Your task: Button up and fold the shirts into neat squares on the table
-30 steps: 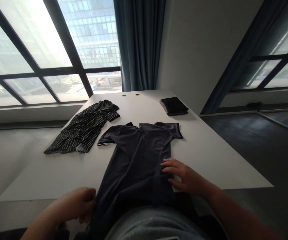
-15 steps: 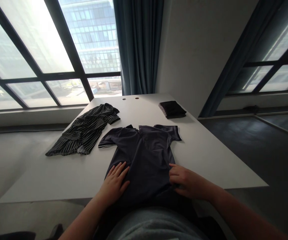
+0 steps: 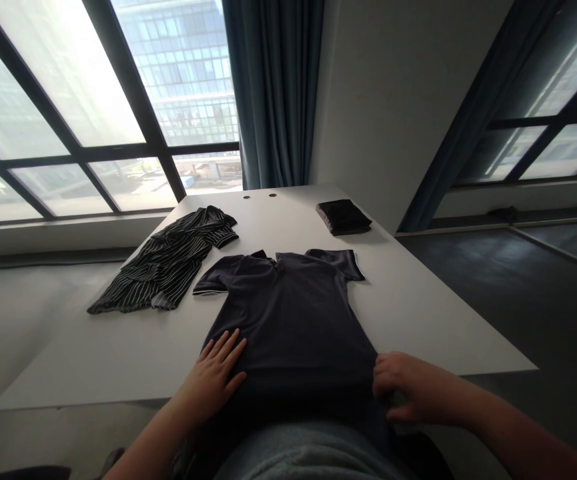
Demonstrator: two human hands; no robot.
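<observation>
Navy shirt flat at the table's near edge, both hands on it

Directions are clock hours around the middle of the navy short-sleeved collared shirt (image 3: 293, 327). It lies spread on a white table (image 3: 443, 327), collar toward 12, its lower end running over the near edge at 6, where the person's grey top (image 3: 303, 450) meets it. Both cuffs carry white trim. A small pale detail at the neck opening is too small to read.

At 8, the left hand (image 3: 217, 377) lies palm down on the cloth, fingers long and slightly fanned. At 4, the right hand (image 3: 397, 387) has its fingers curled in on the shirt's side edge, holding it.

One crumpled black-and-white striped shirt (image 3: 168, 260) lies at 10; one folded black fabric stack (image 3: 343, 218) sits at 1. Two round holes pierce the tabletop just short of 12.

The room has two blue curtains, one at 12 (image 3: 275, 93) and one between 1 and 2 (image 3: 461, 133), with a plain wall (image 3: 393, 100) between them. Two dark-framed windows show, at 10 to 11 (image 3: 68, 67) and at 2 (image 3: 551, 150); a glass-fronted building (image 3: 188, 80) stands beyond the first. Grey floor (image 3: 493, 293) stretches away at 3.
</observation>
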